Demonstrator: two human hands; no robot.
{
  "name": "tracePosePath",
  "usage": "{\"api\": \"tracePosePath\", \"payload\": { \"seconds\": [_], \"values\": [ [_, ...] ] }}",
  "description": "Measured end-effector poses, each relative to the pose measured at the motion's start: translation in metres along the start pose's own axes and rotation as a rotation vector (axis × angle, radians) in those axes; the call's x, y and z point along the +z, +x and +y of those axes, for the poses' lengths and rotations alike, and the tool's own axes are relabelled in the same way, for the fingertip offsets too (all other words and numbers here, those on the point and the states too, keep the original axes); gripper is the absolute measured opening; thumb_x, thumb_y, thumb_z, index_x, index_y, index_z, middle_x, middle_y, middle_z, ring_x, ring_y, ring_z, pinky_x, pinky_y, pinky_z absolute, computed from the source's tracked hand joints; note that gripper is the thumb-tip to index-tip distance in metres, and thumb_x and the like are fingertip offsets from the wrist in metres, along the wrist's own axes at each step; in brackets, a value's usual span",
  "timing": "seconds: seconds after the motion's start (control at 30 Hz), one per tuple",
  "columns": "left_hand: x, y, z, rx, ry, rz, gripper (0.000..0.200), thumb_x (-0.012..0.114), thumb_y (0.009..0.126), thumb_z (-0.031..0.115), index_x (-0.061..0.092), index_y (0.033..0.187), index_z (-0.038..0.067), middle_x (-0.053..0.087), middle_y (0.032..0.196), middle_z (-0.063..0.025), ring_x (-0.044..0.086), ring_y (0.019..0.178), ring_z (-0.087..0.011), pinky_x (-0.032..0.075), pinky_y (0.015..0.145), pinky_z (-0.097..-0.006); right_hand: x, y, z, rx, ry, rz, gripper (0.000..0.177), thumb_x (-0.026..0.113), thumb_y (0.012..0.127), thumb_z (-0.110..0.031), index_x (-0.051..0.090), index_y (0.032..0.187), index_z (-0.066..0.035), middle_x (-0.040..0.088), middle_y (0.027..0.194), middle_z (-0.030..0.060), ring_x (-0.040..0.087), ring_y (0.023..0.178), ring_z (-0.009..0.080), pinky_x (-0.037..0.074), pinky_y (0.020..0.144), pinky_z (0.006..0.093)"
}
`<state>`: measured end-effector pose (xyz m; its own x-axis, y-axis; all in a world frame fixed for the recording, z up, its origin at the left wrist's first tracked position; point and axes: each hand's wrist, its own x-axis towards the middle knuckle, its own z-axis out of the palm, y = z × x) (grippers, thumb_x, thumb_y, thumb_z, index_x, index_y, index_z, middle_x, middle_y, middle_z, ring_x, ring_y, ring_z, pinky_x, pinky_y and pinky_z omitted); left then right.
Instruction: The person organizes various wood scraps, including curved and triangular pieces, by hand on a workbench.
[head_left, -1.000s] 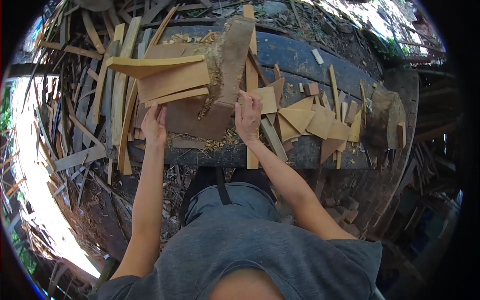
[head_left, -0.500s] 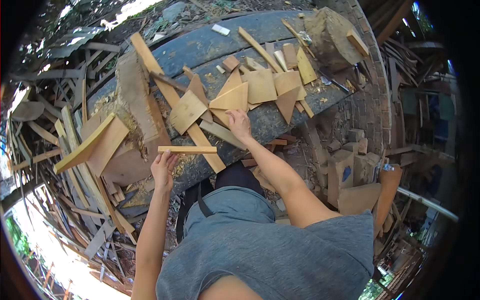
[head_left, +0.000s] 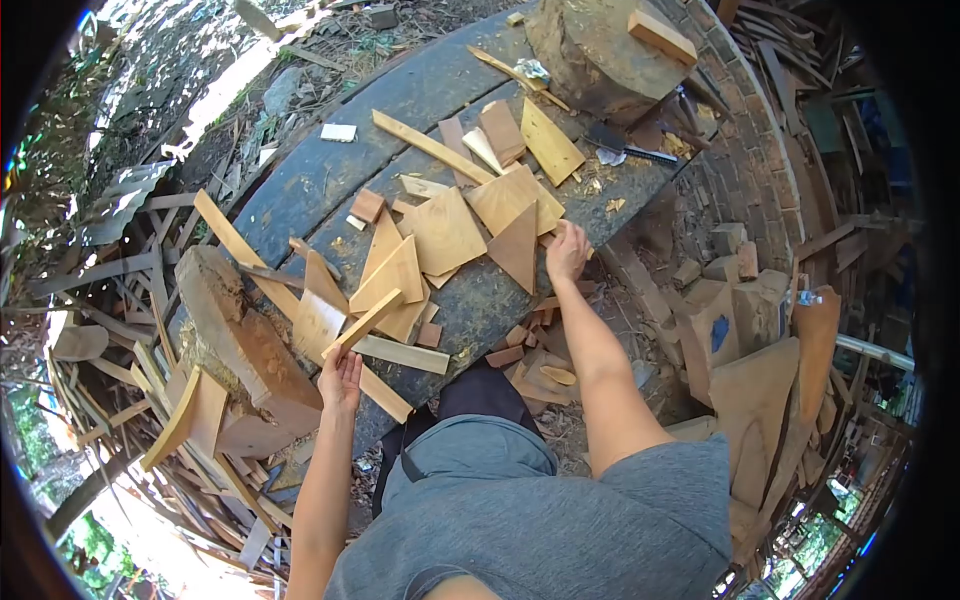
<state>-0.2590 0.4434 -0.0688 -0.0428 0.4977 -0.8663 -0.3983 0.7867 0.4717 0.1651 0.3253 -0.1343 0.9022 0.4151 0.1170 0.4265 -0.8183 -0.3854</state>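
Observation:
My left hand (head_left: 342, 382) is closed on one end of a short wooden strip (head_left: 372, 316), which slants up to the right above the bench. At the bench's near edge, my right hand (head_left: 567, 253) has its fingers curled around the end of another wooden strip (head_left: 589, 252); most of that strip is hidden by the hand and the boards. Just left of my right hand lies a dark triangular wood piece (head_left: 514, 250). A square board (head_left: 443, 231) and a lighter triangular piece (head_left: 393, 276) lie between my hands.
The dark bench (head_left: 300, 190) carries scattered wood offcuts. A large wood block (head_left: 590, 60) stands at its far right, and a rough timber block (head_left: 250, 345) at the left. Scrap wood is heaped at left; boards (head_left: 755, 400) lean at right. A white block (head_left: 339, 132) lies at the back.
My right hand has moved right, from the triangular pieces to the strip end at the bench edge. The strip in my left hand has tilted from level to slanting. The view has shifted.

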Motion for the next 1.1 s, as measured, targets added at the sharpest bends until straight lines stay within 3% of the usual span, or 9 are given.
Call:
{"api": "tracePosePath", "payload": {
  "seconds": [0.13, 0.23, 0.33, 0.53, 0.8, 0.93, 1.0, 1.03, 1.1],
  "values": [
    [0.021, 0.006, 0.001, 0.025, 0.089, 0.018, 0.024, 0.071, 0.082, 0.020, 0.060, 0.093, 0.003, 0.061, 0.082, -0.0043, 0.062, 0.077, -0.0146, 0.057, 0.076, -0.0300, 0.012, 0.026, 0.028, 0.002, 0.032, -0.038, 0.038, 0.054, 0.084, -0.009, 0.053, 0.122, -0.015, 0.054, 0.115, 0.0092, 0.048, 0.111, 0.0314, 0.040, 0.093, 0.0416],
    [0.027, 0.012, 0.006, 0.044, 0.147, 0.014, 0.026, 0.072, 0.080, 0.023, 0.059, 0.092, 0.004, 0.060, 0.083, -0.0040, 0.061, 0.079, -0.0150, 0.057, 0.077, -0.0305, 0.017, 0.038, 0.027, -0.103, -0.186, -0.236, 0.044, 0.053, 0.083, -0.015, 0.048, 0.126, -0.008, 0.056, 0.111, 0.0105, 0.052, 0.106, 0.0305, 0.038, 0.094, 0.0465],
    [0.025, 0.020, 0.006, 0.042, 0.198, 0.021, 0.028, 0.073, 0.080, 0.025, 0.057, 0.091, 0.004, 0.058, 0.084, -0.0045, 0.060, 0.082, -0.0159, 0.056, 0.080, -0.0309, 0.017, 0.034, 0.027, -0.164, -0.140, -0.299, 0.049, 0.057, 0.082, -0.022, 0.047, 0.128, -0.005, 0.056, 0.110, 0.0138, 0.052, 0.105, 0.0302, 0.038, 0.094, 0.0458],
    [0.031, 0.018, 0.011, 0.032, 0.222, 0.090, 0.029, 0.068, 0.084, 0.028, 0.058, 0.096, 0.004, 0.057, 0.085, -0.0042, 0.060, 0.080, -0.0165, 0.056, 0.076, -0.0328, 0.009, -0.001, 0.013, -0.213, -0.042, -0.167, 0.066, 0.066, 0.073, -0.014, 0.039, 0.132, -0.001, 0.055, 0.108, 0.0165, 0.051, 0.102, 0.0343, 0.041, 0.089, 0.0439],
    [0.008, 0.028, 0.005, -0.129, 0.264, 0.018, 0.046, 0.069, 0.083, 0.036, 0.052, 0.110, 0.003, 0.053, 0.108, -0.0081, 0.054, 0.104, -0.0216, 0.050, 0.093, -0.0389, -0.030, -0.028, -0.037, -0.277, 0.274, -0.168, 0.041, 0.057, 0.075, -0.003, 0.052, 0.116, -0.005, 0.054, 0.100, 0.0133, 0.054, 0.095, 0.0335, 0.047, 0.079, 0.0409],
    [0.005, 0.022, -0.003, -0.137, 0.273, 0.017, 0.050, 0.069, 0.082, 0.037, 0.050, 0.114, 0.004, 0.052, 0.111, -0.0089, 0.053, 0.107, -0.0230, 0.048, 0.095, -0.0392, -0.045, -0.037, -0.071, -0.487, 0.333, -0.206, 0.027, 0.053, 0.075, 0.001, 0.065, 0.097, -0.008, 0.056, 0.099, 0.0110, 0.057, 0.094, 0.0308, 0.049, 0.077, 0.0391],
    [0.007, 0.017, -0.007, -0.108, 0.213, 0.027, 0.051, 0.069, 0.082, 0.037, 0.049, 0.116, 0.004, 0.052, 0.111, -0.0094, 0.053, 0.106, -0.0236, 0.048, 0.095, -0.0387, -0.041, -0.048, -0.082, -0.648, 0.485, -0.389, 0.033, 0.051, 0.075, 0.006, 0.064, 0.103, -0.005, 0.058, 0.103, 0.0117, 0.055, 0.101, 0.0317, 0.047, 0.083, 0.0392],
    [0.008, 0.014, -0.006, -0.102, 0.203, 0.028, 0.051, 0.068, 0.083, 0.034, 0.048, 0.118, 0.003, 0.051, 0.111, -0.0096, 0.053, 0.106, -0.0233, 0.049, 0.093, -0.0382, -0.031, -0.053, -0.080, -0.622, 0.557, -0.639, 0.029, 0.052, 0.075, 0.004, 0.064, 0.100, -0.006, 0.060, 0.104, 0.0114, 0.055, 0.104, 0.0301, 0.048, 0.084, 0.0387],
    [0.010, 0.009, -0.006, -0.076, 0.192, 0.027, 0.049, 0.067, 0.084, 0.032, 0.048, 0.117, 0.003, 0.051, 0.112, -0.0095, 0.053, 0.105, -0.0232, 0.049, 0.092, -0.0377, -0.033, -0.055, -0.088, -0.677, 0.539, -0.533, 0.025, 0.052, 0.076, 0.002, 0.066, 0.095, -0.006, 0.061, 0.095, 0.0105, 0.057, 0.095, 0.0304, 0.048, 0.080, 0.0392]
  ]
}}
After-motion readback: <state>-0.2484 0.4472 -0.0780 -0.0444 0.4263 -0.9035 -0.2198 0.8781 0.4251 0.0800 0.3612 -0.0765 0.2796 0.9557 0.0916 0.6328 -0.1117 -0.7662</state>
